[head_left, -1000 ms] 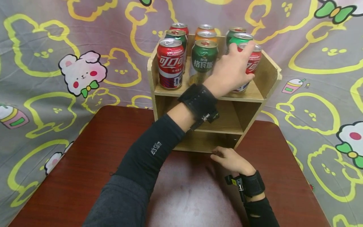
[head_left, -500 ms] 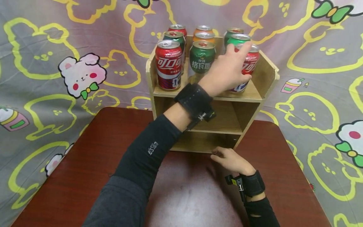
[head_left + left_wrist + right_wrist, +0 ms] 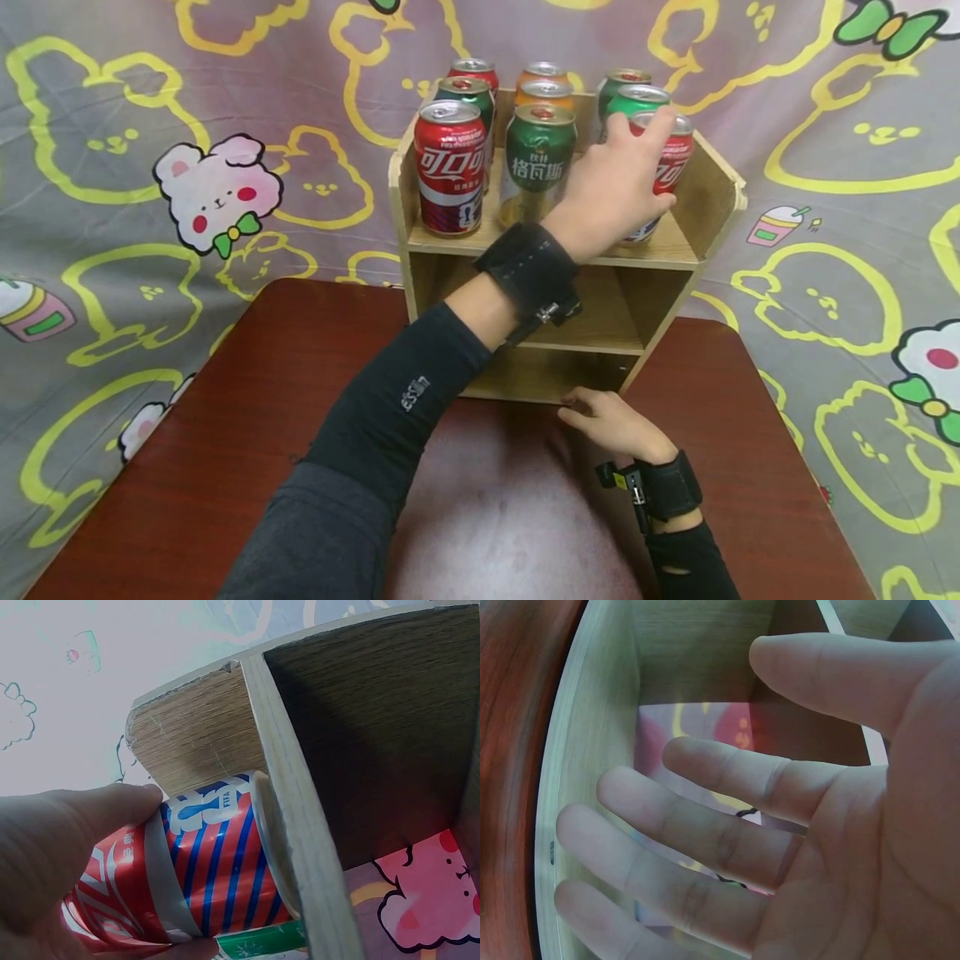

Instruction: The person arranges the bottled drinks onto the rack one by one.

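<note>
At the right front of the wooden shelf unit's (image 3: 555, 254) top board stands a red cola can (image 3: 673, 154). My left hand (image 3: 609, 193) reaches across and grips it from above, thumb on one side and fingers on the other. In the left wrist view, the cola can's (image 3: 217, 855) base sits at the board's front edge, and a strip of a green can (image 3: 262, 941) shows beside it. My right hand (image 3: 621, 427) is low by the unit's bottom board. The right wrist view shows that hand (image 3: 832, 832) with its fingers spread, holding nothing, in front of the lower compartments.
Another red cola can (image 3: 451, 167) and a green-topped can (image 3: 540, 154) share the top front row. Behind them stand several more cans, among them an orange can (image 3: 545, 93). The unit rests on a dark red table (image 3: 330, 333) before a patterned cloth (image 3: 315, 167).
The head view shifts slightly and returns. Both hands keep their places against the shelf unit, and the cola can stays where it was.
</note>
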`<state>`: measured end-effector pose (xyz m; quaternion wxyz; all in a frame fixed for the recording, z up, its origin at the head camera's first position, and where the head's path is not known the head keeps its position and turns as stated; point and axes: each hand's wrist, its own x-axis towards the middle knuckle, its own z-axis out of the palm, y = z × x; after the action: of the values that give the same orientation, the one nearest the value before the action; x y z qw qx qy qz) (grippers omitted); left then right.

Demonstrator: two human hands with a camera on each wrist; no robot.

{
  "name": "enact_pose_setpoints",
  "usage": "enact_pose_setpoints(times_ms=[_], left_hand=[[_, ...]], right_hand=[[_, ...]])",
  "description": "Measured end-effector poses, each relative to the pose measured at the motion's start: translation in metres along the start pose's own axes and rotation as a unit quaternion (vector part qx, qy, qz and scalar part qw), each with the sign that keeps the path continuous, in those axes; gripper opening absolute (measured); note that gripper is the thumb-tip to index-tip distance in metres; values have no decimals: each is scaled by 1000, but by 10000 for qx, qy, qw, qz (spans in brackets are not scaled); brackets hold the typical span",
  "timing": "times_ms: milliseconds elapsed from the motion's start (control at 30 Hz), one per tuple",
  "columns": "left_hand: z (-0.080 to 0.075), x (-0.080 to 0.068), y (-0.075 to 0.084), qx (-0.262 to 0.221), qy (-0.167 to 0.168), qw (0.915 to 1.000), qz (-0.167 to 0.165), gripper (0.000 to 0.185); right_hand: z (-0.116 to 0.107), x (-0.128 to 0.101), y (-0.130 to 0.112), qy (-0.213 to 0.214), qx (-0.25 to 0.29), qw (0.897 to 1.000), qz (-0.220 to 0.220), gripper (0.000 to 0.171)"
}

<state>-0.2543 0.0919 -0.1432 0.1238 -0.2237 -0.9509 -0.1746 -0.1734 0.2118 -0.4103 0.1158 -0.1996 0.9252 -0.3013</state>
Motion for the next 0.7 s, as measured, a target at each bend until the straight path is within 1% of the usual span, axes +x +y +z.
enact_pose_setpoints(times_ms=[167, 400, 467, 700], left_hand=[[-1, 0, 0, 86, 41, 9999, 58, 79], [-4, 2, -4, 31, -238, 9996, 157, 85], [-4, 2, -4, 30, -266, 9995, 168, 85], [-1, 2, -2, -4, -105, 9999, 110, 83]], right_hand=[[-2, 1, 1, -17, -8, 10000, 6, 39], [-2, 0, 1, -24, 61, 10000, -10, 38], [-2, 0, 0, -45, 107, 9999, 7, 38], [-2, -1, 1, -45, 122, 9999, 9, 39]])
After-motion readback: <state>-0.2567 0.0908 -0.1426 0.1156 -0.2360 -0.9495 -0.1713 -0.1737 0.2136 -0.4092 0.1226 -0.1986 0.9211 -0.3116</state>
